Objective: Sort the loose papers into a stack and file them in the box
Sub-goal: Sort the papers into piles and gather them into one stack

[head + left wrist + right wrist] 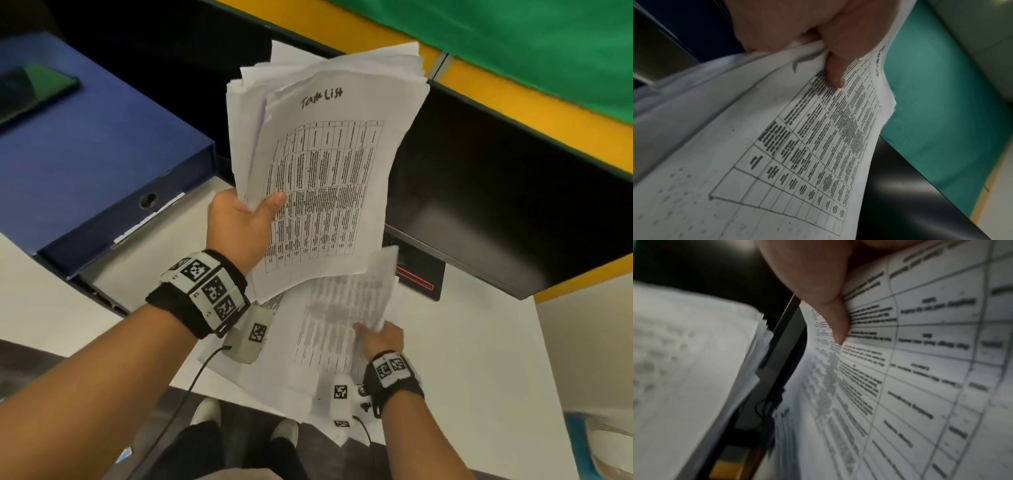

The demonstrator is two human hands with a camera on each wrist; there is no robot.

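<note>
My left hand [246,219] holds a thick stack of white papers [325,164] up in the air, thumb on the top sheet, which bears a printed table and the handwritten words "Task List". The left wrist view shows that thumb [835,71] pressed on the stack of papers [797,146]. Lower down, my right hand [378,337] pinches a loose printed sheet [346,308] and lifts its edge off the white table [479,359]; the right wrist view shows the thumb [830,305] on this sheet [910,369]. A blue file box [85,164] lies at the left.
A dark phone [30,89] lies on the blue box. A black monitor [496,205] with its stand sits at the right behind the papers. More white sheets [274,370] lie on the table by its near edge. Beyond the monitor runs a yellow and green partition [513,51].
</note>
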